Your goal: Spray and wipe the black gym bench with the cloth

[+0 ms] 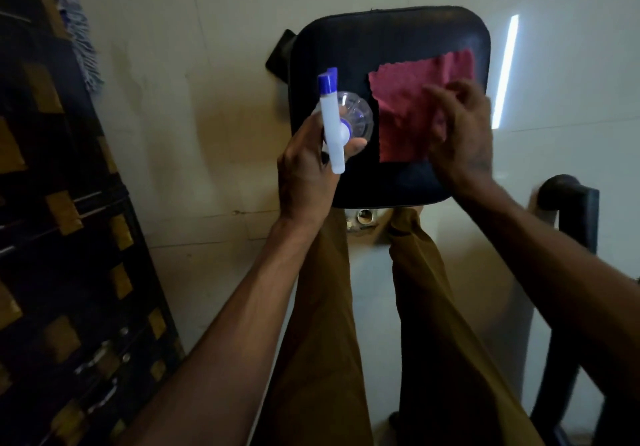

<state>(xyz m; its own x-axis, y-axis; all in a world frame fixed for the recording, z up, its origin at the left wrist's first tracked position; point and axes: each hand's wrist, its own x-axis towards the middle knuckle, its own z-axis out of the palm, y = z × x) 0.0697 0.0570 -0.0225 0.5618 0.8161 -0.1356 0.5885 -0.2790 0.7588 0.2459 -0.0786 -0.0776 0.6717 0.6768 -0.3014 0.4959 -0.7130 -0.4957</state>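
A black padded gym bench seat [388, 35] fills the upper middle of the head view. On its right half lies a red cloth [403, 109], spread flat. My right hand [460, 134] rests on the cloth's right side, fingers bent and blurred, pressing or gripping it. Over the seat's left edge, my left hand [306, 168] grips a clear spray bottle [353, 116] with a white trigger head and blue nozzle pointing away from me.
A dark weight stack with yellow labels [62, 237] leans along the left. A mop head [74, 26] hangs at upper left. A black padded handle and frame [568, 196] stand at right. My legs in brown trousers [332, 307] straddle the bench support. Pale floor surrounds it.
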